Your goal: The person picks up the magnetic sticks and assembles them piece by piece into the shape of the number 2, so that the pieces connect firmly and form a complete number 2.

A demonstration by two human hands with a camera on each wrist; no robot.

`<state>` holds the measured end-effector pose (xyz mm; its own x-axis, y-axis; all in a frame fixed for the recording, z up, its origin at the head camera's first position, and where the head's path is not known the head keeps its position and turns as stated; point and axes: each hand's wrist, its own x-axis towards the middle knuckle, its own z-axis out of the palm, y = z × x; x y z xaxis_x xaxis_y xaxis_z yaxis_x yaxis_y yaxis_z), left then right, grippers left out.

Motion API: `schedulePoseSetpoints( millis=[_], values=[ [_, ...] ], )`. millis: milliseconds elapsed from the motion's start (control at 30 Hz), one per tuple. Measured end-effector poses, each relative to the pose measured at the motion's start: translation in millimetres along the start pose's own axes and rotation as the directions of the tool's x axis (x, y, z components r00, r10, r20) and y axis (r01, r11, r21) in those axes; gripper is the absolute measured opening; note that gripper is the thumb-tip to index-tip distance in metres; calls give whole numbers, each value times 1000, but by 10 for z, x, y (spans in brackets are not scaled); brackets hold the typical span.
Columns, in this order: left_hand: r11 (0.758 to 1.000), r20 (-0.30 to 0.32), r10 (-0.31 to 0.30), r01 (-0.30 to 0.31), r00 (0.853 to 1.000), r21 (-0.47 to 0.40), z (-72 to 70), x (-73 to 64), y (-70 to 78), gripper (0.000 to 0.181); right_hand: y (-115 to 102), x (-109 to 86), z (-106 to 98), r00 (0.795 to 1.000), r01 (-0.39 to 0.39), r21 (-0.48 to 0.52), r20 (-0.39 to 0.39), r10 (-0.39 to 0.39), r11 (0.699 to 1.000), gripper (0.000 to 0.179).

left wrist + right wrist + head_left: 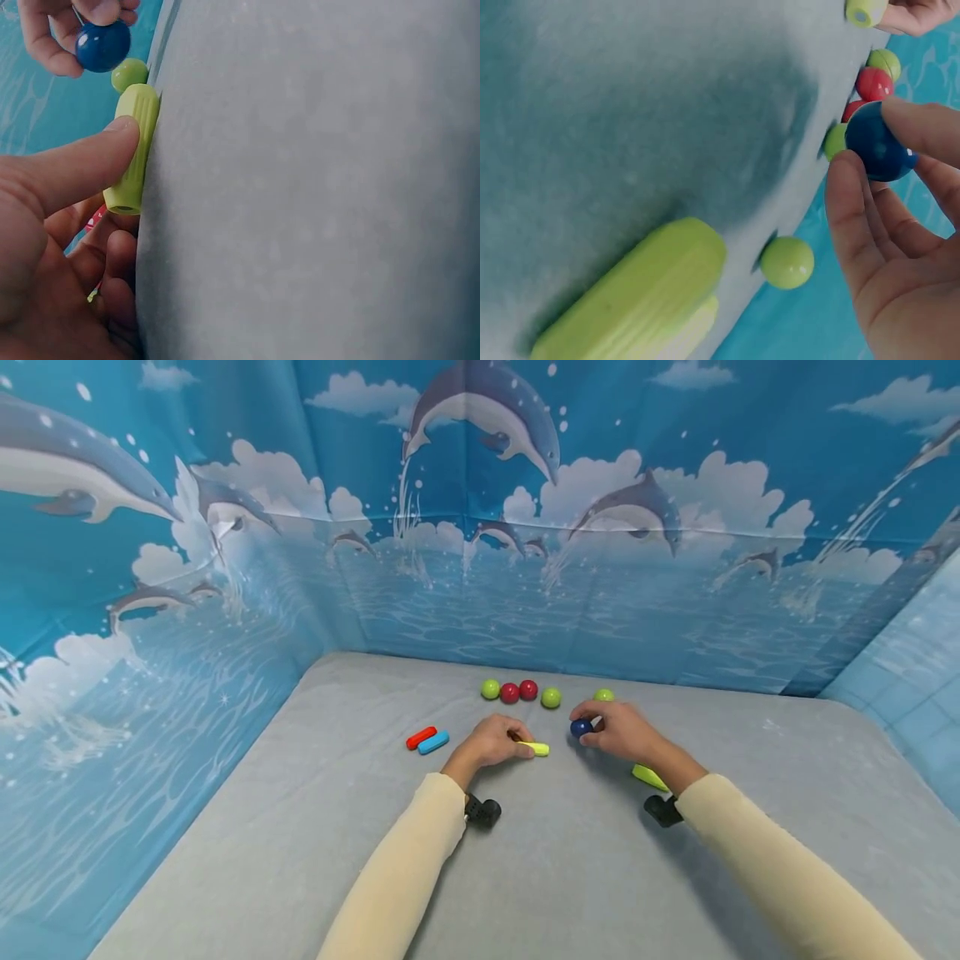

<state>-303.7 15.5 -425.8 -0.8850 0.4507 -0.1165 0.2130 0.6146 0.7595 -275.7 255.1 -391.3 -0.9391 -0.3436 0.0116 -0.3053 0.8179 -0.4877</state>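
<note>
My left hand (pixel 491 742) pinches a yellow-green ridged plastic rod (pixel 133 150) between thumb and fingers, close over the grey cloth. A hole shows in the end of this rod. To its right, my right hand (pixel 626 732) holds a shiny dark blue ball (pixel 581 728) by the fingertips; the right wrist view shows the ball (pixel 880 142) between thumb and fingers. Another yellow-green rod (pixel 649 777) lies under the right wrist, partly hidden by it. Just beyond the right hand sits a green ball (pixel 603 694).
Near the back edge, green balls (pixel 551 697) and red balls (pixel 509 693) form a short row. Left of my left hand, a red rod (pixel 422 737) and a blue rod (pixel 433 742) lie side by side. A dolphin-print curtain (pixel 480 593) rises behind the grey surface (pixel 555 868).
</note>
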Motion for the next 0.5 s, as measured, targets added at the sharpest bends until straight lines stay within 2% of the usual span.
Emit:
schedulePoseSetpoints(
  millis=[500],
  values=[
    [1000,-11,-4,4,1000,-31,27,-1,-7,14,-113,24,53,998,-40,12,38,40,999,32]
  ],
)
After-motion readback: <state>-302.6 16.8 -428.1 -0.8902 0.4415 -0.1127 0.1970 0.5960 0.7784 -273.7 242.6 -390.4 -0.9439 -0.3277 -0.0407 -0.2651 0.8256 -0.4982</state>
